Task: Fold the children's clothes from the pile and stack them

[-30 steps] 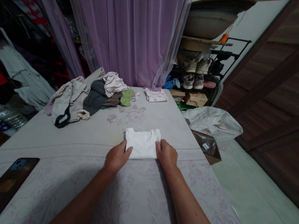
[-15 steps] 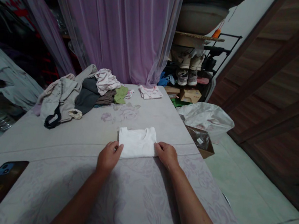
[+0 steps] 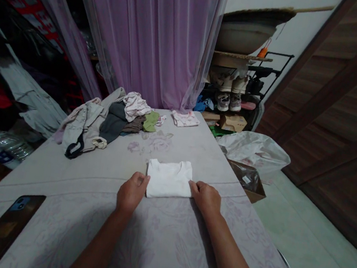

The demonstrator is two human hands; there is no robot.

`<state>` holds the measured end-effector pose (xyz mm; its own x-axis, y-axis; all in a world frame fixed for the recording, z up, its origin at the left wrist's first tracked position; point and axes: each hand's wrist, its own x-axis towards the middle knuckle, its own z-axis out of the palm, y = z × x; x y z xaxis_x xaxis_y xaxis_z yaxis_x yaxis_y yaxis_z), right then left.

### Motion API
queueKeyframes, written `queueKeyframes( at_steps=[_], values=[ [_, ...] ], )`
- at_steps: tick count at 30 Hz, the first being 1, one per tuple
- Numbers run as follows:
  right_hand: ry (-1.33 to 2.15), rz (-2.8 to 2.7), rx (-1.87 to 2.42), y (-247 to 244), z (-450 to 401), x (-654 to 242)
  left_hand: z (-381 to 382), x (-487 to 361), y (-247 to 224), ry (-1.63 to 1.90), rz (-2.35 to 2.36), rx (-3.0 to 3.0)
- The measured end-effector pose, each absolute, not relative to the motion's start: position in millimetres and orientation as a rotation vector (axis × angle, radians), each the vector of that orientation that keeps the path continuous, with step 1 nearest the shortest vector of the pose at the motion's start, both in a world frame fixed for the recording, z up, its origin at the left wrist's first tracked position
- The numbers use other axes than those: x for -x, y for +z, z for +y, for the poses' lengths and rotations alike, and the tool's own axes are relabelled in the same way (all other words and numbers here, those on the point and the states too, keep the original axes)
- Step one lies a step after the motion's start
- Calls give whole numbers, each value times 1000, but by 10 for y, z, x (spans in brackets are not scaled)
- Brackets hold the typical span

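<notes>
A folded white T-shirt (image 3: 169, 179) lies flat at about 12 o'clock from the forearms, near the cover's front edge. Its collar points to 12 and its long axis runs from 9 to 3 — a neat, soft-looking cotton rectangle.

The left hand (image 3: 132, 192) is at the shirt's 9 o'clock edge, its fingers (image 3: 139, 181) together and loosely curled against the fabric; whether they pinch the cloth, I cannot tell. The right hand (image 3: 205, 200) is at the 3 o'clock edge, its fingers (image 3: 196, 187) together and lying flat, touching the shirt without clamping it.

Beneath them is a lilac-grey floral cover (image 3: 153, 255). At about 11 o'clock sits a rumpled heap of clothes (image 3: 109, 123) in grey, pink and green, and near 12 a small folded pink-and-white garment (image 3: 185, 119). A smartphone (image 3: 5, 229) lies face down at 8 o'clock. A sheer purple curtain (image 3: 147, 30) hangs beyond, and at 1 o'clock stands a black shoe rack (image 3: 258, 70) holding sneakers (image 3: 228, 101). Lower, at 2 o'clock, are a white plastic bag (image 3: 256, 152) and a cardboard box (image 3: 247, 180).
</notes>
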<state>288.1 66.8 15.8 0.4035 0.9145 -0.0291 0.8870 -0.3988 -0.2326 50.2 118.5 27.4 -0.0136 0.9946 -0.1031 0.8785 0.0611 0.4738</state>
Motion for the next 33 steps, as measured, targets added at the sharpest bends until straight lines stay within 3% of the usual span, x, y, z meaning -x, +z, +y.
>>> queueKeyframes(
  at_steps=[5, 9, 14, 21, 25, 33],
  values=[
    [-14, -1698, 2172, 159, 787, -2782, 1184, -633, 317, 546, 1758, -2376],
    [-16, -1973, 2063, 39, 978, -2584, 1268, -893, 109, 335, 1607, -2631],
    [93, -2018, 2108, -105, 1062, -2575, 1381, -966, -139, 242, 1445, -2691],
    [130, -2033, 2079, 3, 1062, -2684, 1507, -781, -109, 298, 1310, -2715],
    [29, -2044, 1984, 11, 1028, -2621, 1515, -710, -95, 379, 1436, -2681],
    [100, -2101, 1978, -85, 1111, -2486, 1510, -803, -144, 159, 1516, -2561]
  ],
)
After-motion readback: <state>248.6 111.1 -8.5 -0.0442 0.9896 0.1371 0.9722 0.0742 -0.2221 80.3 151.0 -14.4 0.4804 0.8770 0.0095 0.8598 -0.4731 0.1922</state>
